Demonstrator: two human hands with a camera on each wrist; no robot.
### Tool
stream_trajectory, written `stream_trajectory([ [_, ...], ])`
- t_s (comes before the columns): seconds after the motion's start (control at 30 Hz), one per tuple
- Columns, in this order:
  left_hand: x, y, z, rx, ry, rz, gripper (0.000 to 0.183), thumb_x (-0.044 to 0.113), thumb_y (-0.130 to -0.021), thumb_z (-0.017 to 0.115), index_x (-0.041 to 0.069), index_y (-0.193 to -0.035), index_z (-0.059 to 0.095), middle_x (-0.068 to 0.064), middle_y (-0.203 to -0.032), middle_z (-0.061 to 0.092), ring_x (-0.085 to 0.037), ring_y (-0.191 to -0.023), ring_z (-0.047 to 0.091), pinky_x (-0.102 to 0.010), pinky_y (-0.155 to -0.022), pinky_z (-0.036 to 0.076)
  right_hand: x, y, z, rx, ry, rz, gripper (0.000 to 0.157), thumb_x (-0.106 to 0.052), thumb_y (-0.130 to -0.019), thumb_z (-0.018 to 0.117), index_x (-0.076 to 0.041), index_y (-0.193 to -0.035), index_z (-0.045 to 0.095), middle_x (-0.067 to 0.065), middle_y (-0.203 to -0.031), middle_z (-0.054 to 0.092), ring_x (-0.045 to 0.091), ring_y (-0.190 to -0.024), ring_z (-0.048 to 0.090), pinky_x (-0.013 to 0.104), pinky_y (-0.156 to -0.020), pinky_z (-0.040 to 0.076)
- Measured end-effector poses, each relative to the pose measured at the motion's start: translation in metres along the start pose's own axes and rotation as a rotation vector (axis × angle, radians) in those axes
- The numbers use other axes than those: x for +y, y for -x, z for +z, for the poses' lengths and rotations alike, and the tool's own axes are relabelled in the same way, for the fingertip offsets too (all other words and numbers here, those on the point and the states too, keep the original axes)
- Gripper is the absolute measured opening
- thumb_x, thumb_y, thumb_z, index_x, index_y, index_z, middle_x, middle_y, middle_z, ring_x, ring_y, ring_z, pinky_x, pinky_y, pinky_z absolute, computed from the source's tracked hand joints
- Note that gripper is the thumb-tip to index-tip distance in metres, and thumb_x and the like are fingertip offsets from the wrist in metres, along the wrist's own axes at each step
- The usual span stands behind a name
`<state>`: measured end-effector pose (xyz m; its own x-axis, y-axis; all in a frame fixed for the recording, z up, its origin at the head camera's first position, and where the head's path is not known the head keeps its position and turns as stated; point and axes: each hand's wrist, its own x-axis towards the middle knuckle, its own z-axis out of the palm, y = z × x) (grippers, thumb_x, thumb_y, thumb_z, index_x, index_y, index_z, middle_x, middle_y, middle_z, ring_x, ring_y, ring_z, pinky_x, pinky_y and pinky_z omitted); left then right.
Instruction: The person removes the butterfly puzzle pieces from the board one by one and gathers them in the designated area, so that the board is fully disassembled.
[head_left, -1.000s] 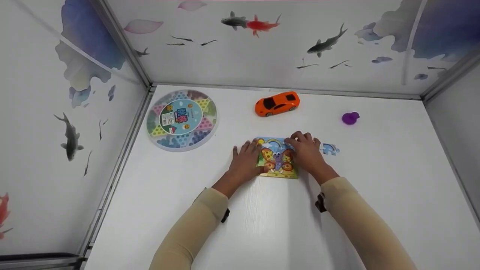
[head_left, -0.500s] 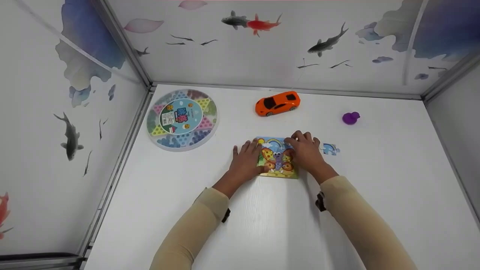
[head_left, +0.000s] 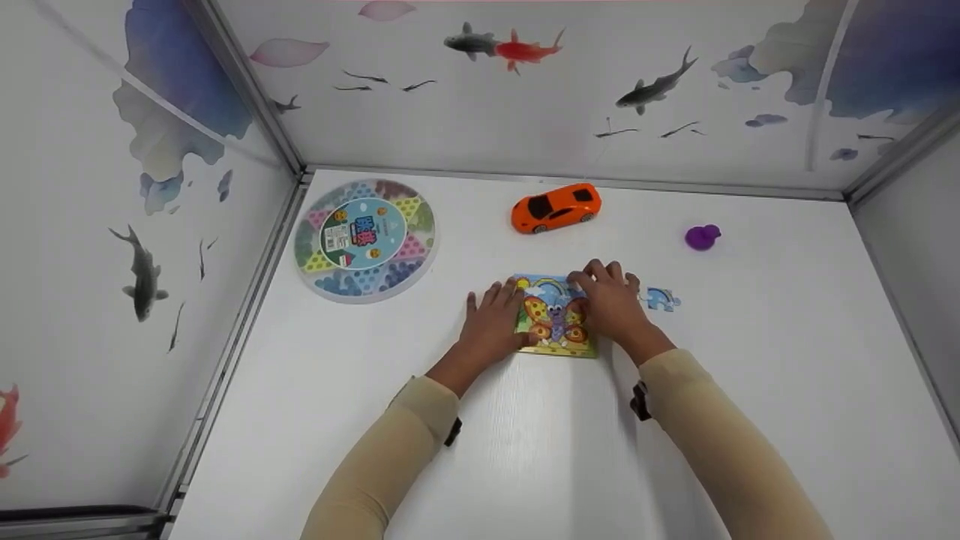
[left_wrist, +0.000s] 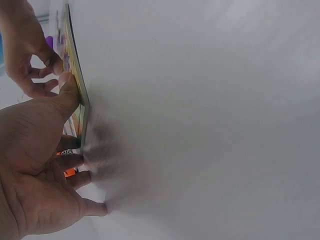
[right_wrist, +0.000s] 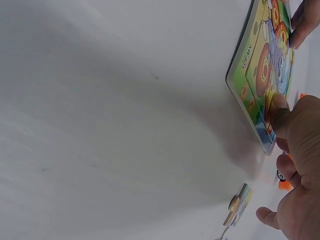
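Observation:
A jigsaw puzzle board [head_left: 555, 345] with a butterfly, sun and rainbow picture lies on the white table. My left hand [head_left: 491, 319] rests along its left side, fingers fairly straight and spread, the thumb laid over the board's front left part. In the left wrist view, fingertips touch the table beside the board's edge. My right hand [head_left: 613, 306] is at the upper right of the board, its thumb and curled forefinger on a puzzle piece [right_wrist: 271, 116] by the right wing; the hand hides much of that piece. To its right lies a loose blue puzzle piece [head_left: 660, 299] with a rainbow part.
Behind the board stands an orange toy car [head_left: 556, 208]. A round Chinese checkers set [head_left: 366, 281] is at the back left, a small purple rubber duck [head_left: 702, 238] at the back right. White panels printed with fish enclose the table [head_left: 517, 450] at the back and sides.

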<state>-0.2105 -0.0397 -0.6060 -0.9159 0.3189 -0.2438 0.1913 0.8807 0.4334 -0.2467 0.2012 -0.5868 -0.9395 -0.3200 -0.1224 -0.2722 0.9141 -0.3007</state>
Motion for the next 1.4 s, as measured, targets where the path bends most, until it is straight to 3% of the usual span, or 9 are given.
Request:
stream_trajectory([
  [0.23,0.0101,0.0093,-0.0116,-0.014,-0.079,-0.015,0.091,0.058,-0.104,0.072,0.014,-0.175,0.034,-0.006,-0.186,0.022,-0.031,-0.172,0.022,-0.068,-0.136,0.022,0.0020,-0.0019,0.0013,0.001,0.003,-0.010,0.042,-0.029,-0.107,0.076,-0.016,-0.147,0.067,0.013,-0.142,0.054,0.041,-0.134,0.044,0.084,-0.120,0.031],
  [0.6,0.0033,0.0046,-0.0054,0.014,-0.075,0.009,0.094,0.061,-0.102,0.072,0.014,-0.174,0.035,-0.006,-0.186,0.025,-0.031,-0.171,0.026,-0.070,-0.134,0.024,0.0029,-0.0035,0.0017,0.004,0.003,-0.018,0.037,-0.025,-0.109,0.073,-0.014,-0.144,0.067,0.012,-0.148,0.054,0.041,-0.140,0.046,0.083,-0.118,0.036],
  [0.77,0.0069,0.0066,-0.0082,-0.007,-0.095,-0.007,0.094,0.061,-0.103,0.071,0.015,-0.176,0.033,-0.005,-0.187,0.022,-0.030,-0.172,0.024,-0.068,-0.136,0.021,0.0037,-0.0023,0.0038,0.001,-0.011,-0.053,0.039,-0.019,-0.109,0.071,-0.011,-0.147,0.065,0.013,-0.146,0.057,0.038,-0.139,0.051,0.079,-0.116,0.041],
  [1.1,0.0072,0.0080,-0.0086,-0.010,-0.095,-0.009,0.094,0.062,-0.103,0.071,0.016,-0.176,0.032,-0.004,-0.187,0.022,-0.030,-0.172,0.023,-0.068,-0.136,0.021,0.0043,-0.0008,0.0014,-0.040,-0.049,-0.067,0.041,-0.017,-0.108,0.074,-0.022,-0.148,0.068,0.012,-0.143,0.058,0.038,-0.139,0.051,0.078,-0.121,0.037],
  [1.4,0.0072,0.0084,-0.0092,-0.017,-0.104,-0.004,0.093,0.063,-0.104,0.068,0.017,-0.177,0.030,-0.004,-0.187,0.019,-0.030,-0.173,0.021,-0.068,-0.136,0.020,0.0032,0.0017,-0.0027,-0.057,-0.017,-0.125,0.038,-0.017,-0.107,0.074,-0.020,-0.146,0.072,0.009,-0.151,0.056,0.039,-0.143,0.047,0.076,-0.120,0.038],
])
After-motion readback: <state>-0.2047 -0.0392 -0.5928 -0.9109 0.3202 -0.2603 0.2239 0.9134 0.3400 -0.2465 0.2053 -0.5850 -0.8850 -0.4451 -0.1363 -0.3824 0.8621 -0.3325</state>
